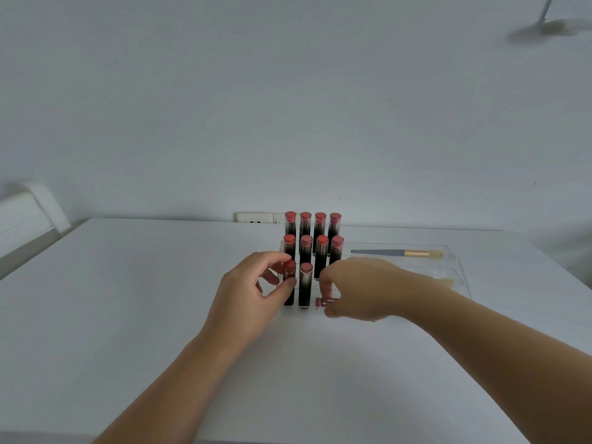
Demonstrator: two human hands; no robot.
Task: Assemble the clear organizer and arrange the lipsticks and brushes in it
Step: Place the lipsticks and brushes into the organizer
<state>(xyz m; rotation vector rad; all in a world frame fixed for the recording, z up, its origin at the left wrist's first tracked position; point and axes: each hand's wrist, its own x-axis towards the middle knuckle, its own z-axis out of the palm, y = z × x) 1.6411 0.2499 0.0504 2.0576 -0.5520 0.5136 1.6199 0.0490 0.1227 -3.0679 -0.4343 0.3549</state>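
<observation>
At frame centre the clear organizer on the table holds ten upright lipsticks; the left hand pinches one while the right hand pinches another lipstick into the front row, so little seems left.

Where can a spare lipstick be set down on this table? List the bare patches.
Bare table left of the left hand, bordered by the organizer. Bare table also in front, between both forearms. Crowded: the lipsticks grid, where the right hand works, and the brush tray to its right.
</observation>
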